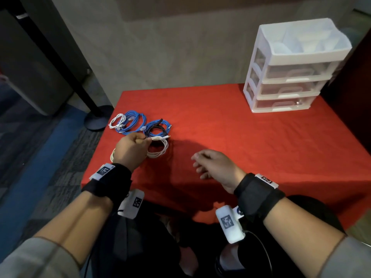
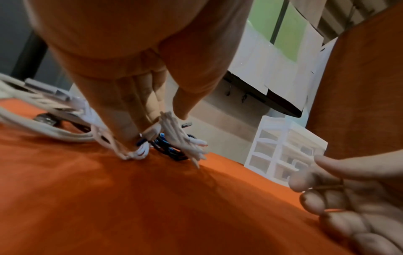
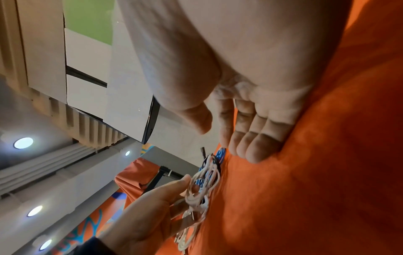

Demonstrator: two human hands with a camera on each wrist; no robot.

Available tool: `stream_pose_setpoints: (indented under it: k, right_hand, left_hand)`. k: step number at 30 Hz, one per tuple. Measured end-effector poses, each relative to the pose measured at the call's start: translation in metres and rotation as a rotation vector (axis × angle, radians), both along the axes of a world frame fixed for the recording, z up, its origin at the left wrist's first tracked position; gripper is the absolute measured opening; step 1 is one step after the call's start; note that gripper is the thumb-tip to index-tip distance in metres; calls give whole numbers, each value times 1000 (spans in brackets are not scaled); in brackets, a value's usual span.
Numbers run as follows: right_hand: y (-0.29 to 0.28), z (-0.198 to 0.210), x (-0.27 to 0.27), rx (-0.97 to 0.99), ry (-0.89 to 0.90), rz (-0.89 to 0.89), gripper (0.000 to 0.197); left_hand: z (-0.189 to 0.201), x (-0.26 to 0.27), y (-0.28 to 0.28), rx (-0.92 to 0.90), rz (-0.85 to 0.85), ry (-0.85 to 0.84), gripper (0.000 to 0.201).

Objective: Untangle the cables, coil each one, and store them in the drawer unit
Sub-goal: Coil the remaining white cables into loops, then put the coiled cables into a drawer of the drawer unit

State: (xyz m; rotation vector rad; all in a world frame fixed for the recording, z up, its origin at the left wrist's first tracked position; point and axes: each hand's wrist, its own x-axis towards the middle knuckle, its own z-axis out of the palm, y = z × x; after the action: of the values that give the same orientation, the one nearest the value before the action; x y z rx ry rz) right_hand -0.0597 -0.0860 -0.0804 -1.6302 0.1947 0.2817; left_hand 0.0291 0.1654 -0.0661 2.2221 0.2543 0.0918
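My left hand (image 1: 147,139) pinches the top of a coiled white cable (image 1: 159,150) that lies on the red tablecloth (image 1: 230,133) at the left. In the left wrist view, thumb and fingers close on the white cable's strands (image 2: 174,138). Just beyond it lie a blue and black coil (image 1: 158,127), a larger blue coil (image 1: 134,122) and a small white coil (image 1: 117,121). My right hand (image 1: 197,163) hovers relaxed and empty over the cloth, to the right of the cables. The white drawer unit (image 1: 289,77) stands at the back right with its clear drawers closed.
The table's left edge runs close to the cables, and a black stand base (image 1: 96,119) sits on the floor beside it. Part of another white loop (image 1: 112,156) shows from under my left hand. Bare red cloth lies between the hands and the drawer unit.
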Motion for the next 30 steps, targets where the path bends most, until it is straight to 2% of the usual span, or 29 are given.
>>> stream_pose_setpoints:
  k: [4, 7, 11, 17, 21, 25, 30]
  right_hand:
    - [-20, 4, -1, 5, 9, 4, 29]
    - [-48, 9, -1, 37, 56, -17, 25]
    - [-105, 26, 7, 115, 81, -132, 22]
    - [-203, 43, 39, 365, 89, -554, 21]
    - [-226, 42, 61, 535, 49, -673, 16]
    - [-229, 40, 80, 619, 14, -707, 43]
    - [-230, 42, 99, 719, -20, -751, 48]
  left_hand:
    - [5, -2, -5, 137, -42, -35, 14]
    - [15, -1, -10, 217, -81, -68, 14]
    - [43, 10, -43, 382, -162, -277, 25]
    - [105, 34, -169, 426, -464, -527, 37]
    - [144, 54, -257, 359, -684, -650, 41]
    - [153, 62, -311, 434, -885, -608, 51]
    - [135, 72, -331, 548, -933, -443, 60]
